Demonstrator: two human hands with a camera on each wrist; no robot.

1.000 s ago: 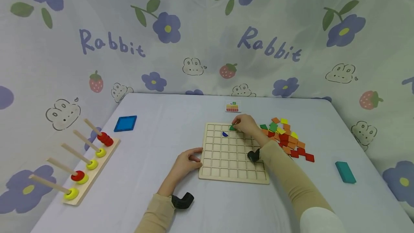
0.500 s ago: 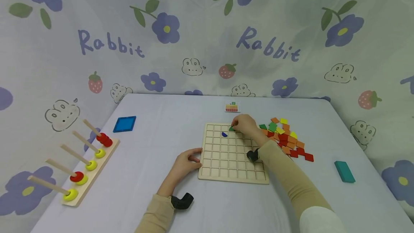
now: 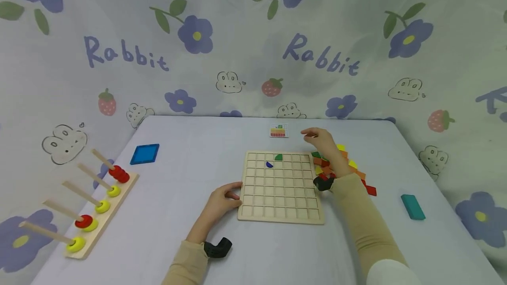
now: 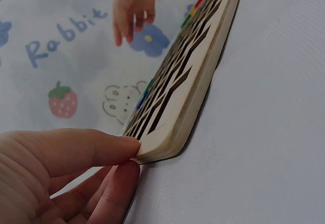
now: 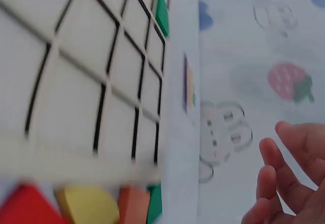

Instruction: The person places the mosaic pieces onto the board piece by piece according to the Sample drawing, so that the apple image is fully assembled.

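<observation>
A square wooden grid board (image 3: 281, 198) lies on the table. Near its far edge a green quarter-round piece (image 3: 279, 157) sits in a cell, with a small blue half-round piece (image 3: 269, 164) nearer me and to the left. My left hand (image 3: 222, 200) holds the board by its left edge; thumb and finger meet at that edge in the left wrist view. Above the table, beyond the board's far right corner, my right hand (image 3: 325, 145) hangs with loosely bent fingers and nothing in them. Beneath its forearm lies a pile of coloured tiles (image 3: 353, 164), partly hidden.
Behind the board lies a small picture card (image 3: 279, 130). At left are a blue tray (image 3: 145, 154) and a wooden peg stand (image 3: 106, 215) with red and yellow rings on upright pegs. A teal block (image 3: 413, 207) lies at right. A printed cloth hangs behind.
My right hand has let go of the green piece, which stays on the board, and has moved up and right. The left hand stays at the board's edge. The head view has shifted slightly.
</observation>
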